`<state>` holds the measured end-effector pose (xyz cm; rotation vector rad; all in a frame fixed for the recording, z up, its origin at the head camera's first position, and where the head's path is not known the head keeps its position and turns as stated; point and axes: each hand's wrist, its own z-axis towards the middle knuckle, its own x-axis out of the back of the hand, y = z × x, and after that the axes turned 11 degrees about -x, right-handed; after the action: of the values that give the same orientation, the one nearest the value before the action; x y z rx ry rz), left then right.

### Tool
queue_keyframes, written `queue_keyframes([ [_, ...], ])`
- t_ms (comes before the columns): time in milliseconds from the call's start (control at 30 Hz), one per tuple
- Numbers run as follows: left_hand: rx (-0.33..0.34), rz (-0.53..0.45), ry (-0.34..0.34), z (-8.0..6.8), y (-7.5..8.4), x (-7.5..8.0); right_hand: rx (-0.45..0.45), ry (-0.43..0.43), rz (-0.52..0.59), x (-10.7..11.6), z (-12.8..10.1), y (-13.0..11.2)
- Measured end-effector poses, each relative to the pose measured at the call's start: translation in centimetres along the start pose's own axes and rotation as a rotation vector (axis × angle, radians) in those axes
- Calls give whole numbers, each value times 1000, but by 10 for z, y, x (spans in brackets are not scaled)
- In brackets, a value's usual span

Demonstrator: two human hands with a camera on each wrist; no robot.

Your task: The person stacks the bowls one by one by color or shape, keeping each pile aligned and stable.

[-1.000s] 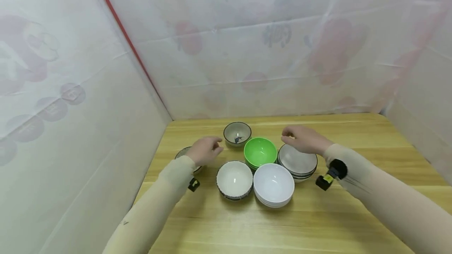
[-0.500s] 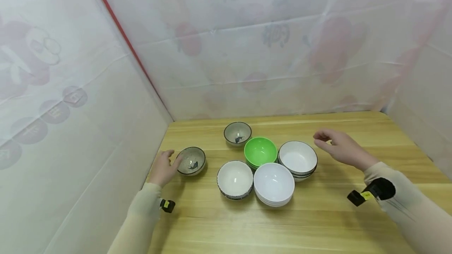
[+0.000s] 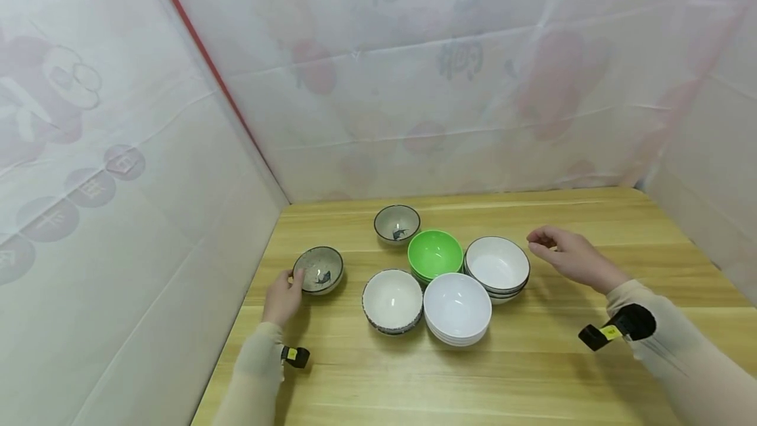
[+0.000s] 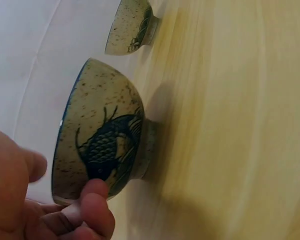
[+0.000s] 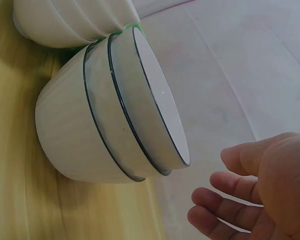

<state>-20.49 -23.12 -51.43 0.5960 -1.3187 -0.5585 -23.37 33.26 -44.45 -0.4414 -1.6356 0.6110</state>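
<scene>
My left hand [image 3: 290,284] is at the left side of a speckled bowl with a blue fish [image 3: 319,269] on the wooden table [image 3: 532,373]. In the left wrist view the thumb [image 4: 97,202] lies on the outer wall of the fish bowl [image 4: 102,135] and the fingers curl at its rim. My right hand [image 3: 541,242] hovers just right of a stack of black-rimmed white bowls [image 3: 497,265], fingers loosely curled and holding nothing. In the right wrist view the right hand [image 5: 225,185] is clear of that stack [image 5: 115,115].
A second speckled bowl [image 3: 397,223] stands farther back. A green bowl stack [image 3: 435,254], a white bowl with a dark patterned rim [image 3: 393,299] and a plain white stack [image 3: 457,307] cluster at the centre. Printed sheeting walls the table on the left, back and right.
My left hand drew back from the middle to the fish bowl's left side and took hold of its rim. My right hand moved off the black-rimmed stack to its right.
</scene>
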Motion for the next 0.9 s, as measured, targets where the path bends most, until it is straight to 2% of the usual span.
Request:
queue_keyframes([
  [200,3,-78,21,-1,-4,-7,-6,-5,-4,0,2,-2],
  [533,-6,-108,27,2,4,-14,7,2,-18,3,8,-9],
  [667,-7,-94,20,5,10,-20,26,0,-26,7,11,-19],
  [900,-17,-139,21,10,21,-30,44,3,-66,11,22,-47],
])
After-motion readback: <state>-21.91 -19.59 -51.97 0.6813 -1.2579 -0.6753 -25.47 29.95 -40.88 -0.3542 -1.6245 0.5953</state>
